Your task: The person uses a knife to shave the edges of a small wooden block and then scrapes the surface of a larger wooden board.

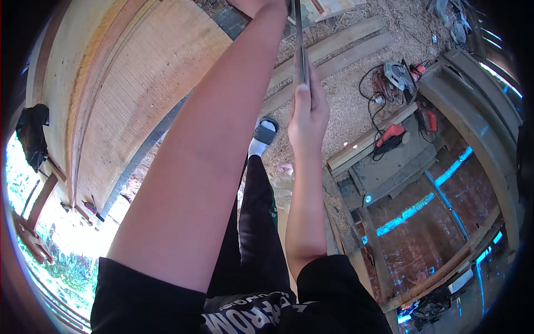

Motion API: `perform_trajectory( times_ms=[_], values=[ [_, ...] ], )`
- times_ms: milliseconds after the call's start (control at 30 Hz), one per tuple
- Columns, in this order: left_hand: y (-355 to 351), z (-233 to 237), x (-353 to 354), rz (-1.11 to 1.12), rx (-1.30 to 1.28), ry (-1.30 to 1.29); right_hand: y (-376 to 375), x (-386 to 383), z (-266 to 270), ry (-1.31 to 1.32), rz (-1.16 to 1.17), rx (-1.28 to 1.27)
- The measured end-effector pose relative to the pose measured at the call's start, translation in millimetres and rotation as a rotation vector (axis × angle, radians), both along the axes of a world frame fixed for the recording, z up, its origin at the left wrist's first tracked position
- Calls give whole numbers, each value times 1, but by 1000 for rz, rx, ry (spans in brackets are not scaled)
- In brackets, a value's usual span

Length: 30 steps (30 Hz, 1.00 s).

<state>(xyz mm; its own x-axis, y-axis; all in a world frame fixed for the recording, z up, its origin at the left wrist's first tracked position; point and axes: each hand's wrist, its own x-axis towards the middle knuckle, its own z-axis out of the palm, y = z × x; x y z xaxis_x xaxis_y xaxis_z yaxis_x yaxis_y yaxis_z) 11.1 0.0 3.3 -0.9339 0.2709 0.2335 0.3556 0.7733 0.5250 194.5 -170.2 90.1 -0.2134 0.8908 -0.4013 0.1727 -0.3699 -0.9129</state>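
The black shirt (245, 314) nearest; right hand (307, 118) clenched around a thin metal bar (300, 50); left hand (253, 4) cropped, grip unclear.

Strip (301, 55): grey metal by the look, smooth, faint sheen.
Curved planking (139, 83): bare wood, matt, fine ribbed grain.
Floor (345, 106): pale sawdust and shavings, loose, rough.
Boards (334, 50): raw sawn wood, matt.
Power tools (392, 135): red and black plastic, slightly glossy.
Saw (397, 75): bright metal guard, dulled.
Trousers (261, 234): black cloth, matt.
Sock (257, 147): white knit cloth.
Beam (473, 106): weathered wood, grey-green, rough.
Shirt (245, 317): black cloth, matt, white print.
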Motion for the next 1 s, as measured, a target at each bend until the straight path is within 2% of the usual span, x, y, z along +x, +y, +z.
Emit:
perform_trajectory(
  times_ms=[133,200,300,500,567,667,833,900,933,1000],
  values=[
    [0,3,1,-1,-28,-61,-2,-2,-1,0,4,18],
    [0,4,-1,-9,-18,-47,-12,0,3,13,-58,-131],
    [0,3,1,-14,-23,-21,-11,3,-4,-31,-17,-29],
    [5,-1,-2,-6,-35,-35,-21,10,-7,18,-36,-35],
    [4,-8,-1,40,-31,67,-22,9,-7,20,-35,-44],
    [1,2,-2,-22,-77,-52,-10,4,3,48,-53,-84],
    [3,0,0,16,-46,19,-12,2,20,50,-31,-84],
    [2,1,0,29,-17,64,-11,-1,36,32,-55,-287],
    [2,3,0,20,-27,16,-9,-2,34,33,-58,-288],
    [1,6,1,5,-38,-35,-5,-4,26,-42,-10,-115]
  ],
)
